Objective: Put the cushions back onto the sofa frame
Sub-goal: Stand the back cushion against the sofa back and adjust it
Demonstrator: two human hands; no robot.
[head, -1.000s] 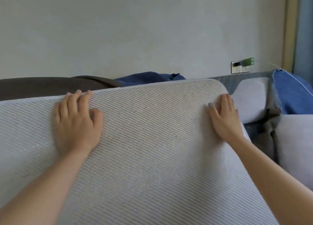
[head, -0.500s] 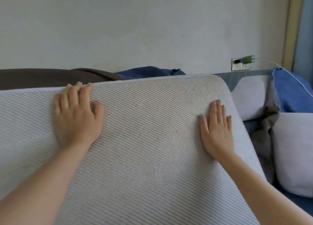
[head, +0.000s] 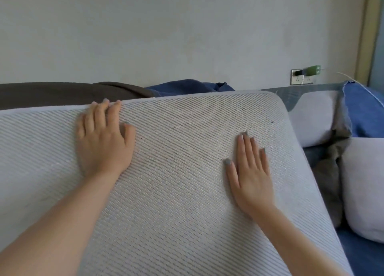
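Both forearms come up from the bottom of view onto the big striped cushion (head: 176,192), which fills the foreground. Right hand (head: 251,178) lies flat on its face toward the right side, fingers (head: 247,149) straight and close together, thumb out to the left; released, gripping nothing, only pressing the weave. Left hand (head: 104,142) sits higher up, palm on the fabric, thumb spread right. Its fingertips reach the piped top seam with the nails showing, so they rest on the edge rather than hook over it. I cannot tell whether the cushion's lower end is seated on the frame; it runs out of view. Its rounded far-right corner stands just beside a small pale cushion (head: 315,117), and a second pale cushion (head: 365,188) lies nearer, at the right, with crumpled grey cloth (head: 330,171) between. Behind the top seam: brown cloth (head: 62,92) to the left, dark blue fabric (head: 187,86) mid, brighter blue cover (head: 365,113) far right. Beyond, a plain wall (head: 166,30) with a socket plate (head: 299,79) carrying a green plug (head: 312,70).
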